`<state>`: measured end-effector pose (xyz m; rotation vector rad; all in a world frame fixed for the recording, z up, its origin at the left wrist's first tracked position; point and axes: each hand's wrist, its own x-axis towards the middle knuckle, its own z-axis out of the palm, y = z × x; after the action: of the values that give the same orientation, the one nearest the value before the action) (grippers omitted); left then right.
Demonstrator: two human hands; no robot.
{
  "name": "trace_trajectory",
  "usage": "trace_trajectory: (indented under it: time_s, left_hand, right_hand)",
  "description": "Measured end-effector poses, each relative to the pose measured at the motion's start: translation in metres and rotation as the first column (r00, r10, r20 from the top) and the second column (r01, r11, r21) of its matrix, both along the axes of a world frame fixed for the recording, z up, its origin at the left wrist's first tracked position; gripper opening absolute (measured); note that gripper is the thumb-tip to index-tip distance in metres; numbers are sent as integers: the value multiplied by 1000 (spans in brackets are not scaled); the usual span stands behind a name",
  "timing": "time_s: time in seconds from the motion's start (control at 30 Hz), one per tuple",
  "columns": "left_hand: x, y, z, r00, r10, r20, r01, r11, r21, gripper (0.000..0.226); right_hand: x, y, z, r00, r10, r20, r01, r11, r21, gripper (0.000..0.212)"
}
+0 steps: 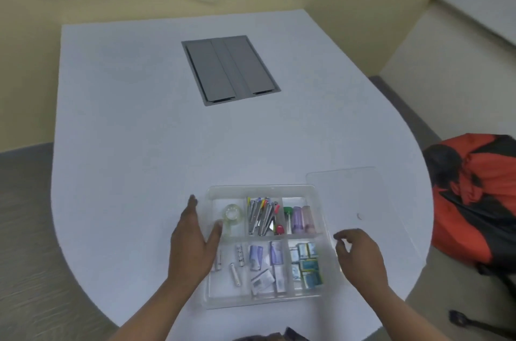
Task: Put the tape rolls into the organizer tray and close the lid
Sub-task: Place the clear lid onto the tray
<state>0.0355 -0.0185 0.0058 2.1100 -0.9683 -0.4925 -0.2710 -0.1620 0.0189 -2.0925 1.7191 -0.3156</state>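
A clear plastic organizer tray lies near the table's front edge, split into several compartments. Clear tape rolls sit in its far-left compartment. My left hand rests open against the tray's left wall, thumb over the rim beside the tape. My right hand hovers at the tray's right edge with curled fingers, holding nothing. The transparent lid lies flat on the table to the right of the tray.
Other compartments hold pens and clips, coloured tubes, batteries and small boxes. A grey cable hatch is set in the white table. A red and black bag sits off the right edge.
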Motion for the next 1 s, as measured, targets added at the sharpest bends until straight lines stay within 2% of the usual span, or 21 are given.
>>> trace_trajectory:
  time_s: [0.07, 0.1, 0.2, 0.27, 0.37, 0.43, 0.5, 0.57, 0.63, 0.7, 0.8, 0.87, 0.93, 1.0]
  left_hand:
    - [-30, -15, 17, 992, -124, 35, 126, 990, -64, 72]
    - [-46, -21, 23, 980, -192, 55, 196, 978, -76, 70]
    - [-93, -37, 32, 929, -358, 91, 364, 929, -67, 70]
    - [-120, -45, 31, 900, -423, 106, 429, 903, -38, 70]
    - [-153, -53, 29, 876, -470, 106, 472, 881, 9, 68]
    - [-167, -57, 30, 874, -476, 101, 476, 879, 26, 68]
    - [-177, -61, 31, 878, -469, 100, 466, 883, 48, 67]
    - [-185, -64, 33, 880, -462, 109, 455, 886, 83, 67]
    - [-190, -67, 36, 882, -452, 130, 442, 891, 100, 67]
    - [-195, -72, 41, 895, -424, 138, 414, 905, 96, 66]
    - [-200, -76, 49, 926, -355, 131, 350, 935, 62, 63]
    - [-200, -78, 53, 943, -310, 118, 307, 951, 43, 61]
    - [-201, -78, 55, 958, -269, 97, 267, 963, 35, 59]
    - [-202, -81, 60, 975, -210, 76, 210, 978, 14, 59]
  right_hand:
    - [-22, -4, -8, 994, -59, -89, 69, 991, 112, 14]
    - [-32, -5, -12, 986, -38, -163, 68, 981, 180, 15]
    - [-56, -1, -26, 953, 120, -279, -10, 931, 366, 27]
    - [-68, 2, -31, 943, 184, -278, -65, 919, 389, 25]
    - [-77, 1, -34, 921, 253, -296, -162, 940, 299, 9]
    - [-79, -3, -39, 862, 349, -367, -298, 936, 188, 10]
    - [-82, -8, -45, 750, 496, -438, -492, 861, 131, 16]
    - [-86, -13, -49, 635, 610, -474, -664, 744, 68, 20]
    - [-90, -21, -50, 601, 642, -476, -725, 689, 14, 20]
    - [-92, -31, -49, 620, 645, -446, -730, 683, -25, 25]
    - [-90, -50, -32, 758, 566, -323, -632, 760, -151, 41]
    - [-86, -66, -13, 841, 485, -241, -538, 797, -274, 43]
    - [-82, -81, 9, 911, 403, -89, -403, 819, -408, 38]
    - [-80, -97, 35, 923, 371, 104, -274, 821, -502, 31]
